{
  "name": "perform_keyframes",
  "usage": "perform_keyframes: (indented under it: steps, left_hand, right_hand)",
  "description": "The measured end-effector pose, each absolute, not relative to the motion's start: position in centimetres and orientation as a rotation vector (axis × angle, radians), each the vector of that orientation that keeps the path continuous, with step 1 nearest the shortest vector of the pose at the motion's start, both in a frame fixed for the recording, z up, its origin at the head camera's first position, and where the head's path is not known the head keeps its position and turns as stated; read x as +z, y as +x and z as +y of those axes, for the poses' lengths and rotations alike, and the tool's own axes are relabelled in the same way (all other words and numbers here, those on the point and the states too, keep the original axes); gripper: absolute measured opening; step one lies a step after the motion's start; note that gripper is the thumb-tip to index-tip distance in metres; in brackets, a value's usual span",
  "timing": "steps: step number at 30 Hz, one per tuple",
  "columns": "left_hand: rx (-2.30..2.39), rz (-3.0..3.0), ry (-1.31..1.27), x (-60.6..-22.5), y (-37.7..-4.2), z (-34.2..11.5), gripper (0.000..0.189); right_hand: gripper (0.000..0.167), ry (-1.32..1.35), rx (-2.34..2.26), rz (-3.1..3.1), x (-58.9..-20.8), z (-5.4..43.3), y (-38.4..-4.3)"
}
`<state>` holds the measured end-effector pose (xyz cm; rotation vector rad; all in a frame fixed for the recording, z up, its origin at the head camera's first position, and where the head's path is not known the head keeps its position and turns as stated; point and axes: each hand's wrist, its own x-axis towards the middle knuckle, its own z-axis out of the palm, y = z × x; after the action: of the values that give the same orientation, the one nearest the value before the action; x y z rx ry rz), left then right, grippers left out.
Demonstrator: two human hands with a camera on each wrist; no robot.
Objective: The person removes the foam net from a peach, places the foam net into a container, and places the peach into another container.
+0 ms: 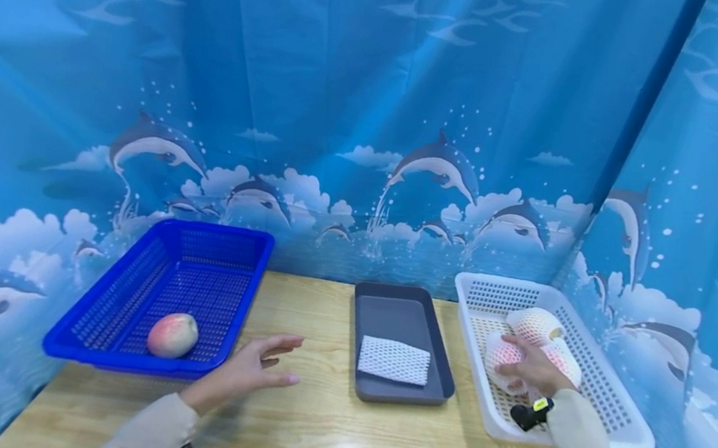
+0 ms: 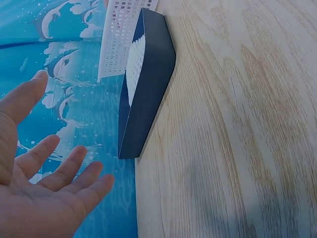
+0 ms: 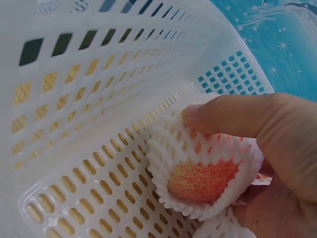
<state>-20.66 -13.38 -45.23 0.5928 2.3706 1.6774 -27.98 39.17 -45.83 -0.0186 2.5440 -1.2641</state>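
Note:
In the head view my right hand (image 1: 539,369) reaches into the white basket (image 1: 638,439) and holds a peach in a white foam net (image 1: 499,357). The right wrist view shows the thumb across the top of that netted peach (image 3: 203,181), fingers partly hidden behind it. Other netted peaches (image 1: 533,325) lie against it. My left hand (image 1: 242,374) hovers over the table beside the blue basket, its fingers loosely spread and holding nothing. A bare peach (image 1: 173,336) sits in the blue basket (image 1: 114,358).
Between the baskets, a dark grey tray (image 1: 393,318) holds a flattened white foam net (image 1: 394,360). Everything stands on a wooden table (image 1: 300,426). A blue dolphin-print curtain (image 1: 347,103) hangs behind and along the sides.

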Motion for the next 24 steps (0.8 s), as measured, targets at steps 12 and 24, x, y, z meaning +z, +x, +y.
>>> perform_keyframes:
  steps: [12, 24]
  left_hand:
    - [1.703, 2.341, 0.610, -45.0, -20.9, -13.2, 0.067]
    - [1.730, 2.356, 0.621, -45.2, -20.8, -13.8, 0.067]
  right_hand:
    - [0.080, -0.022, -1.321, 2.632, -44.2, 39.2, -27.4]
    - [0.083, -0.061, -1.309, 2.702, -42.4, 38.6, -26.7]
